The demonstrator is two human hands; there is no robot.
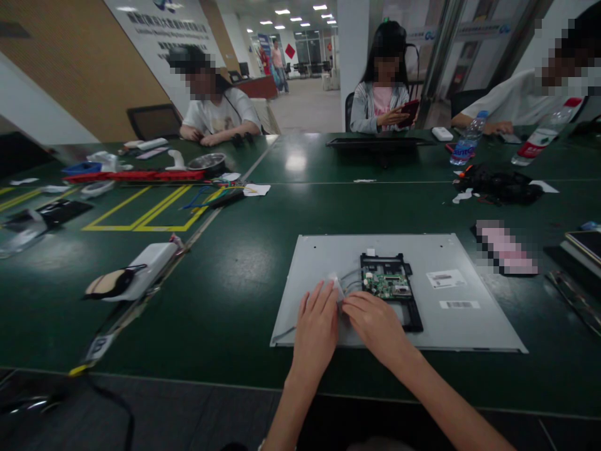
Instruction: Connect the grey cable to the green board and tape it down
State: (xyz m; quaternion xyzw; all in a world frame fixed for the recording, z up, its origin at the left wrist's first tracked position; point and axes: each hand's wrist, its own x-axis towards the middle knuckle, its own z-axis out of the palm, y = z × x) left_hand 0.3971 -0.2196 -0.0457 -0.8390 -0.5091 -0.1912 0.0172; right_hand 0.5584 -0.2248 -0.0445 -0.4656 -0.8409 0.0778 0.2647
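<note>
A grey metal panel point(441, 250) lies flat on the green table in front of me. On it sits a black frame point(414, 316) with a green circuit board point(387, 285), and grey cables run from it toward my hands. My left hand point(318, 316) rests palm down on the panel, left of the frame, its fingers stretched forward by a small whitish piece point(337, 287). My right hand point(373, 319) is beside it, fingers bent together at the same piece and the cables; what its fingertips hold is hidden. Two labels are stuck on the panel's right part.
On the green table point(244, 263) are a white power strip point(153, 266) at left, a pink phone point(507, 247) at right, bottles point(469, 139), black cables point(500, 186) and a dark monitor point(380, 144). Several people sit across the table. The near edge runs below my forearms.
</note>
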